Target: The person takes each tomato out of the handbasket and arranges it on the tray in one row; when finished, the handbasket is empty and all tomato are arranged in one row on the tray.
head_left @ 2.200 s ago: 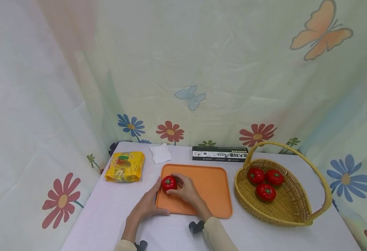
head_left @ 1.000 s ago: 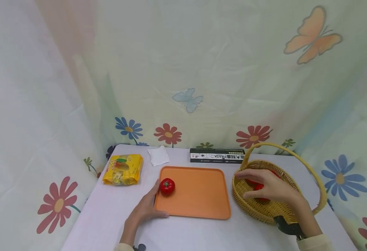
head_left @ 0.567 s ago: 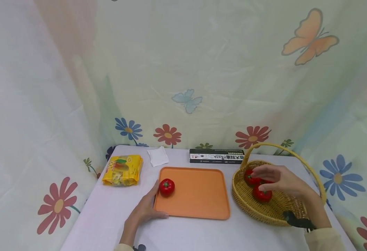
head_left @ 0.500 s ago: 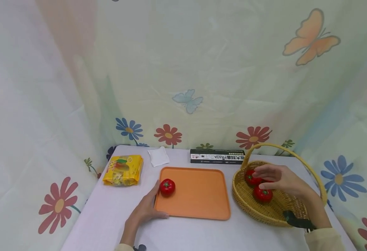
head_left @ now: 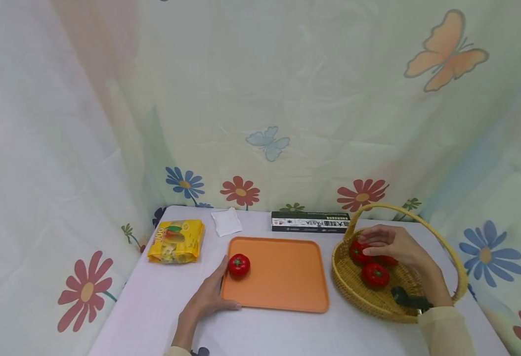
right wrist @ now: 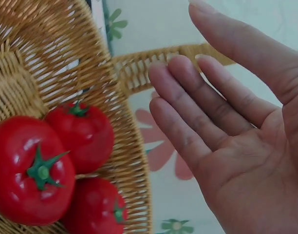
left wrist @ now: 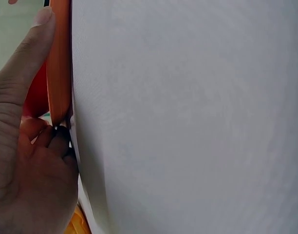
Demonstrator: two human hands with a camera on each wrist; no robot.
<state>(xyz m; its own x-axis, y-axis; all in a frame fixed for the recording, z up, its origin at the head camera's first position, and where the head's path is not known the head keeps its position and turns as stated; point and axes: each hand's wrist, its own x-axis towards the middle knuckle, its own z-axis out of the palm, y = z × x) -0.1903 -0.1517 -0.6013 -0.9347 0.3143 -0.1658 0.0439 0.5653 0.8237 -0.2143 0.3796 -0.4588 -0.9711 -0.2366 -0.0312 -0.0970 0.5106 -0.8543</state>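
Observation:
My left hand (head_left: 208,295) rests at the near left corner of an orange tray (head_left: 282,277), thumb along its front edge and fingers along its left side. In the left wrist view, the thumb (left wrist: 32,48) lies against the tray's edge (left wrist: 59,63); some fingertips are hidden. One tomato (head_left: 238,266) sits on the tray near those fingers. My right hand (head_left: 394,242) hovers over a wicker basket (head_left: 354,296) of three tomatoes (head_left: 375,275). The right wrist view shows an empty palm, its loosely bent fingers apart from the nearest tomato (right wrist: 83,136).
A yellow packet (head_left: 177,241) lies left of the tray and a white packet (head_left: 227,221) behind it. A black-and-white pasta box (head_left: 310,222) stands along the back. The basket's tall handle (head_left: 447,247) arches over the right side. Flowered cloth surrounds the white table.
My right hand has left the tomato on the tray, gone right to the basket, and lately shifted slightly left and back over the tomatoes. The left hand has stayed at the tray.

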